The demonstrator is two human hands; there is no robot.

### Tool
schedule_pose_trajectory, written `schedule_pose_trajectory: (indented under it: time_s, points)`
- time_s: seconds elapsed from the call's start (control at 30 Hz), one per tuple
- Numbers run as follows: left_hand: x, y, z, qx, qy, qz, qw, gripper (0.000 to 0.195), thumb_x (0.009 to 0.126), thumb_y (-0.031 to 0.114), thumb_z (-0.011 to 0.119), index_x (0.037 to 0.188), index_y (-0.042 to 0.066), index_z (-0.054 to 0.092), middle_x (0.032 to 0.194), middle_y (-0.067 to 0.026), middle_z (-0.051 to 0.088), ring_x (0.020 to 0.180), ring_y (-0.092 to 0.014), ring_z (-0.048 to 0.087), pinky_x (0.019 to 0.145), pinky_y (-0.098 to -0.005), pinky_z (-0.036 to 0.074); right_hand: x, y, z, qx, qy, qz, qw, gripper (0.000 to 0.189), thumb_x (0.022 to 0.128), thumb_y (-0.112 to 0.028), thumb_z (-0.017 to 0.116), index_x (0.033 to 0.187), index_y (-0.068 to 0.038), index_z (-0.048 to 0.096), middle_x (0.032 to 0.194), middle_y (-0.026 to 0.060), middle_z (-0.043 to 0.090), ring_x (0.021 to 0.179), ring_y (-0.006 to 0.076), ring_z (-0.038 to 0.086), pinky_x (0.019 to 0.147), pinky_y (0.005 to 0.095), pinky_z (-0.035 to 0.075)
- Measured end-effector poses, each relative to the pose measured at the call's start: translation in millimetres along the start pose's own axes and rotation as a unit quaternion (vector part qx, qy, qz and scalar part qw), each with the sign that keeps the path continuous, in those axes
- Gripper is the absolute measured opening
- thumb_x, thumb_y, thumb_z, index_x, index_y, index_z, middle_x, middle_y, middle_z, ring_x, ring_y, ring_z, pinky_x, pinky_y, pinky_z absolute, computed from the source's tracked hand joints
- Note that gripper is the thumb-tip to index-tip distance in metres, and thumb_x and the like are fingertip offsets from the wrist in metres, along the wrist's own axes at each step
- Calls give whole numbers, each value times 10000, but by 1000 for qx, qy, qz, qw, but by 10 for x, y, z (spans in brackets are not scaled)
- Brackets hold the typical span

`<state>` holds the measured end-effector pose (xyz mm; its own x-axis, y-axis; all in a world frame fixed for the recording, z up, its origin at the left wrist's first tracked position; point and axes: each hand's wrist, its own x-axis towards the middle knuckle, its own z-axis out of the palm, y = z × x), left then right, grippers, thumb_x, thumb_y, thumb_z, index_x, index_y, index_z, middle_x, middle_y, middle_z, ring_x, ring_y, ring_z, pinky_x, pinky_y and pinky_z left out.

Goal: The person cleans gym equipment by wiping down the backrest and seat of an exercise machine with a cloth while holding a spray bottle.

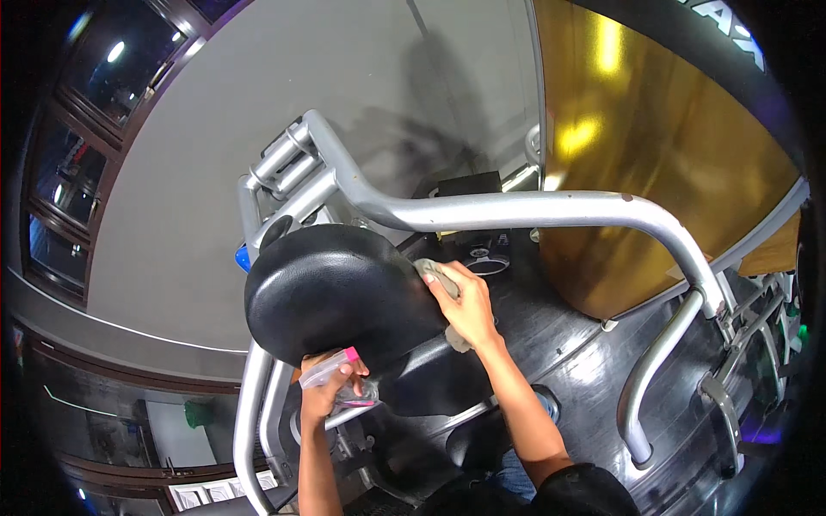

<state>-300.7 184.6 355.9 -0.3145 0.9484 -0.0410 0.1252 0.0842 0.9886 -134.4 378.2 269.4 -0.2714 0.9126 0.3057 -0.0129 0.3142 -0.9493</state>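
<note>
A black padded backrest point(342, 284) of an exercise machine fills the middle of the view. My right hand point(468, 306) grips a greyish cloth point(439, 274) against the pad's right edge, and part of the cloth hangs below the palm. At the pad's lower edge my left hand point(329, 380) holds a clear spray bottle point(361, 392) with a white and pink spray head point(329, 367). Some of the left fingers are hidden behind the bottle. Under the pad, a black seat point(432, 380) is partly covered by my right arm.
A silver tubular frame point(529, 210) curves over the pad and down to the right. More silver uprights point(248, 419) stand at left. Behind are a grey wall point(258, 129) and a gold panel point(645, 148). Dark flooring point(581, 367) lies at right, near other gym equipment point(755, 322).
</note>
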Motion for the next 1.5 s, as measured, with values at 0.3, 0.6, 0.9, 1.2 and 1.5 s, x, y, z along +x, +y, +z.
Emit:
schedule_pose_trajectory:
  time_s: [0.3, 0.6, 0.9, 1.2, 1.5]
  points:
    - [-2, -47, -7, 7, 14, 42, 999, 299, 910, 208, 652, 833, -81, 662, 783, -167, 677, 531, -178, 611, 547, -299, 495, -714, 443, -29, 22, 9, 229, 973, 345, 931, -346, 648, 1069, -36, 714, 776, 140, 713, 676, 204, 678, 676, 338, 509]
    - [-50, -128, 72, 35, 52, 63, 996, 249, 920, 167, 652, 846, -69, 673, 781, -126, 695, 523, -125, 606, 508, -265, 476, -1171, 187, 525, 81, 130, 280, 948, 347, 1025, -389, 464, 1131, -59, 444, 800, 132, 644, 633, 210, 617, 584, 351, 489]
    - [-680, -468, 213, -67, 166, 5, 984, 300, 974, 223, 610, 941, -69, 664, 799, -143, 698, 485, -189, 631, 482, -306, 508, -1436, -208, 568, -43, -15, 128, 991, 271, 976, -281, 581, 997, -37, 466, 828, 218, 640, 786, 346, 671, 701, 429, 493]
    - [-1294, -383, 239, -92, 254, -49, 962, 330, 967, 230, 585, 1065, -81, 641, 824, -140, 693, 485, -207, 636, 487, -307, 508, -1070, -153, 445, -77, 157, -5, 985, 261, 957, -194, 576, 1091, 16, 496, 1098, 216, 520, 1043, 403, 548, 911, 466, 424]
    - [-1487, -371, 135, -81, 269, -55, 958, 308, 970, 210, 602, 1092, -69, 649, 833, -127, 698, 495, -191, 638, 496, -293, 510, -1500, -109, 904, -88, 56, -122, 987, 238, 793, -10, 705, 1016, -21, 626, 1057, 171, 615, 984, 353, 632, 859, 411, 506]
